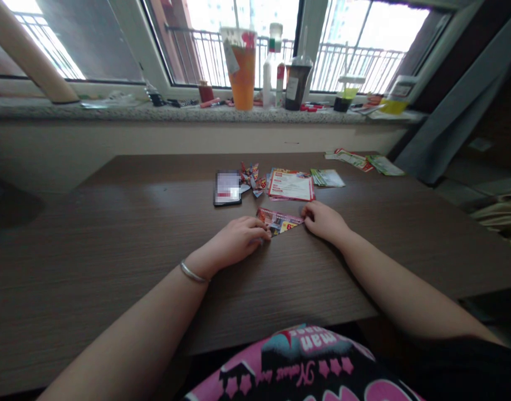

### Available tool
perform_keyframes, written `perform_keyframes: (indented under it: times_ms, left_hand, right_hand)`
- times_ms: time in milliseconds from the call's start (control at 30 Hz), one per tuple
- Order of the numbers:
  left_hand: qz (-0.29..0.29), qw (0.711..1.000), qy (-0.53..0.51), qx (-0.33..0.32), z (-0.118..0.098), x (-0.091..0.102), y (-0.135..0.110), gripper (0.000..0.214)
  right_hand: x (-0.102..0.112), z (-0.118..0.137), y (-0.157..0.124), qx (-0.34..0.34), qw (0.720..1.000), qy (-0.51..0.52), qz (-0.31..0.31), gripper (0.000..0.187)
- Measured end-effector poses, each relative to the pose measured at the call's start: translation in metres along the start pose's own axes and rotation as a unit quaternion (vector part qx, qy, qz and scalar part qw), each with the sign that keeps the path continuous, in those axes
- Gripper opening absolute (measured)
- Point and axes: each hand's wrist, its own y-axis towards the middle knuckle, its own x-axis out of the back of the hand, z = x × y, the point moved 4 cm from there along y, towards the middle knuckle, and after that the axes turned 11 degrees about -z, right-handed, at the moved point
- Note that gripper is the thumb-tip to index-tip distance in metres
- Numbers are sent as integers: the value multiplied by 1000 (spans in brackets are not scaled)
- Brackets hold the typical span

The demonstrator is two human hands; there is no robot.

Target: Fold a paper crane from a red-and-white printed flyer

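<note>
A colourful printed flyer, folded into a triangular shape, lies on the brown table between my hands. My left hand, with a silver bangle at the wrist, has its curled fingers closed on the flyer's left end. At the right tip, my right hand pinches the paper between thumb and fingers. Just beyond it lie folded paper pieces in similar print, a phone-like device with a blurred screen, and a stack of red-bordered printed sheets.
Green-edged leaflets lie right of the stack, with more leaflets at the table's far right. On the windowsill stand a tall orange drink cup, a dark cup, a bottle and small clutter.
</note>
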Motion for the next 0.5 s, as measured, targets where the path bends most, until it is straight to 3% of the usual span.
perform_keyframes:
  times_ms: [333, 500]
  left_hand:
    - [-30, 999, 22, 7, 0, 5, 1, 14]
    - [-60, 992, 82, 79, 5, 7, -1, 31]
  right_hand:
    - [-2, 19, -4, 72, 994, 76, -7, 25]
    - [-2, 28, -8, 144, 988, 55, -8, 33]
